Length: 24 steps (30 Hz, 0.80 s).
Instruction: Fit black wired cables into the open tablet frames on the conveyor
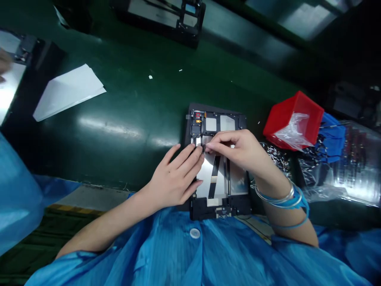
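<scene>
An opened tablet chassis (222,123), black-framed with silvery plates and a dark flex ribbon down its middle, lies on the green belt in front of me. My left hand (175,174) rests flat on its left edge, fingers stretched toward the upper left of the plates. My right hand (235,149) comes in from the right. Its fingertips are pinched together over a small part near the top of the plates; what they hold is too small to make out. Both hands' fingertips almost meet. My right wrist wears bracelets and a blue strap.
A red bin (293,119) lined with clear plastic stands to the right, beside blue bins (333,137) and shiny bags of small parts (354,167). White sheets (70,91) lie at the left. Another chassis (166,16) sits at the far edge. A co-worker's hand (4,65) shows at far left.
</scene>
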Each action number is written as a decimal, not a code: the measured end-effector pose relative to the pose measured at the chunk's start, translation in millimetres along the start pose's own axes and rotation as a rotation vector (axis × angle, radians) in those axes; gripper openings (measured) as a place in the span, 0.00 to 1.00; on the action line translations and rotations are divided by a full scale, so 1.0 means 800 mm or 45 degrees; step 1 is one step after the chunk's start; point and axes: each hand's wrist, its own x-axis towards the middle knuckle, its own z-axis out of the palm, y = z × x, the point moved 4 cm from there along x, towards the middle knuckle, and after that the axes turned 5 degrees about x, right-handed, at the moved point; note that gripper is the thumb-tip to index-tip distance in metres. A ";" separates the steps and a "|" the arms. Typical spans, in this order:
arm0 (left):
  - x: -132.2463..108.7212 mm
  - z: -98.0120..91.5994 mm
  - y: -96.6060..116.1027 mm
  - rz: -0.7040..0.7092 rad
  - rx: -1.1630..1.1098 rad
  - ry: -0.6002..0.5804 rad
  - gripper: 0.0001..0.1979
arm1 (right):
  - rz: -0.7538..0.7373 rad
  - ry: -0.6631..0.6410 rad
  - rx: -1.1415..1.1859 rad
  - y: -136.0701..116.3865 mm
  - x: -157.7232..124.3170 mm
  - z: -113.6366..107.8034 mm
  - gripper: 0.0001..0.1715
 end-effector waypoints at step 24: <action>-0.004 0.004 -0.002 -0.051 -0.021 -0.025 0.23 | -0.093 0.897 -0.366 0.004 -0.049 -0.042 0.05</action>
